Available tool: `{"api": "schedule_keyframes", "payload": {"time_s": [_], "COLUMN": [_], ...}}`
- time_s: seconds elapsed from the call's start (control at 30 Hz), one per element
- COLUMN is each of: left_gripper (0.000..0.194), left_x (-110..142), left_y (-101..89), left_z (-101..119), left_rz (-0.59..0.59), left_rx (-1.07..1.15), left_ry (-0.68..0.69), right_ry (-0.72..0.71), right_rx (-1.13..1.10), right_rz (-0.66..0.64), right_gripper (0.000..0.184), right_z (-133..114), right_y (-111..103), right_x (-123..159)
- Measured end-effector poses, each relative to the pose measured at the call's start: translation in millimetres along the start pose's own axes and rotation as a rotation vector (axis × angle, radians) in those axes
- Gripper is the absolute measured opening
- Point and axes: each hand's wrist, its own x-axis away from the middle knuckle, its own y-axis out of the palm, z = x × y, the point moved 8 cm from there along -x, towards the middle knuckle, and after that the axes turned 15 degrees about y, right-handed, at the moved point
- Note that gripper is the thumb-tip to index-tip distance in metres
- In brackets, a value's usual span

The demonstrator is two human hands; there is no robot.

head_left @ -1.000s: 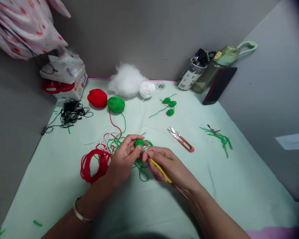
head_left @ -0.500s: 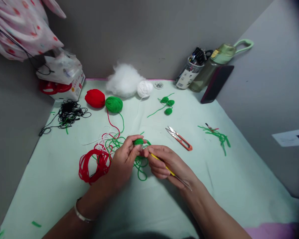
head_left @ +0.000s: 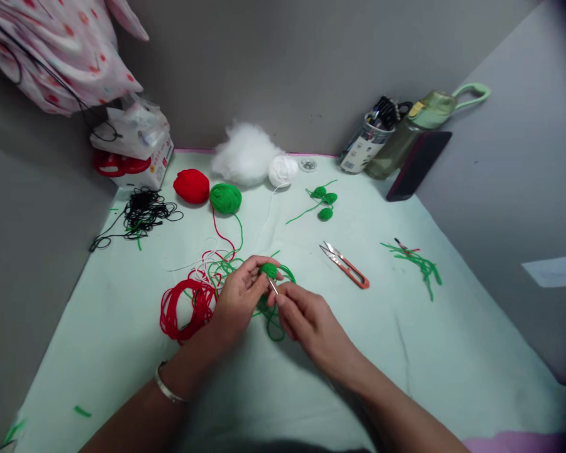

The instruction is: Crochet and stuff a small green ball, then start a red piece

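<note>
Head view: left of the orange snips, the left hand pinches a green crocheted piece; the right hand grips a slim metal hook, its tip hard to make out. The piece should be light, soft and squashable, best held by its sides.

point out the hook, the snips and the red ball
Hook (head_left: 273, 287): head view, on its metal shaft.
Snips (head_left: 346, 272): head view, on the nearer orange handle.
Red ball (head_left: 191, 187): head view, middle of its side.
</note>
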Motion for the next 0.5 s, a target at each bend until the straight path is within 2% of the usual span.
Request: {"api": "schedule_keyframes", "payload": {"time_s": [0.1, 0.17, 0.2, 0.27, 0.37, 0.5], "left_gripper": [0.022, 0.026, 0.029, 0.032, 0.036, 0.043], "left_x": [-1.7, -2.8, -3.3, -3.8, -3.4, -1.3], "left_y": [-7.1, -10.6, -11.8, -12.9, -10.4, -5.0], "left_z": [-2.6, -3.0, -2.9, -2.6, -2.2, 1.0], "left_rz": [0.025, 0.036, 0.042, 0.048, 0.025, -0.034], "left_rx": [0.001, -0.001, -0.001, 0.002, 0.013, 0.028], "left_ry": [0.014, 0.024, 0.028, 0.034, 0.029, 0.02], "right_ry": [0.254, 0.35, 0.36, 0.317, 0.225, 0.179], "right_rx": [-0.398, -0.508, -0.518, -0.522, -0.534, -0.507], "right_rz": [-0.341, -0.527, -0.577, -0.586, -0.476, -0.342], "right_gripper": [0.029, 0.026, 0.025, 0.025, 0.025, 0.025], "right_z": [15.6, 17.7, 16.8, 12.2, 4.8, 1.2], "right_y": [10.3, 18.9, 21.0, 20.0, 10.4, -1.8], "right_x": [-9.8, -6.2, -3.8, -1.4, -2.6, -5.3]}}
